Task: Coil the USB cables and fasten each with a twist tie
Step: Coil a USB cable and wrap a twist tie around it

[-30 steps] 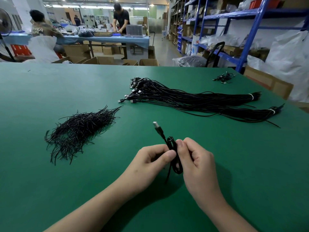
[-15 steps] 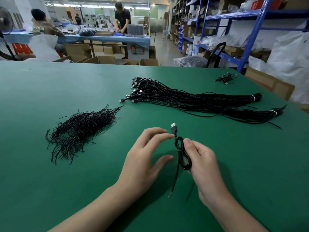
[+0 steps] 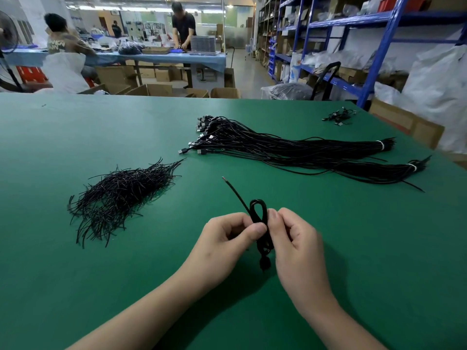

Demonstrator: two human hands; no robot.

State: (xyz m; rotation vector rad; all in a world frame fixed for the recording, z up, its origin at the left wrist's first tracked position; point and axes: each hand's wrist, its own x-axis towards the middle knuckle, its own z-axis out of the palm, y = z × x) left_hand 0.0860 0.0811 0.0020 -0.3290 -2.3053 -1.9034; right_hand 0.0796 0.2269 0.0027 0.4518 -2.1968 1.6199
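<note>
Just one cable (image 3: 257,201), two hands (image 3: 222,238) (image 3: 295,243)

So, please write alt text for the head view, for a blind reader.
A left hand and a right hand pinch a coiled black USB cable over a green table, its stripped end pointing up. A heap of short black twist ties lies left, two tied bundles of black cables behind.

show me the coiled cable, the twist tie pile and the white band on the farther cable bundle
coiled cable (image 3: 257,201), head view, top of its loop
twist tie pile (image 3: 121,195), head view, middle of the heap
white band (image 3: 379,145), head view, middle of the band
</note>
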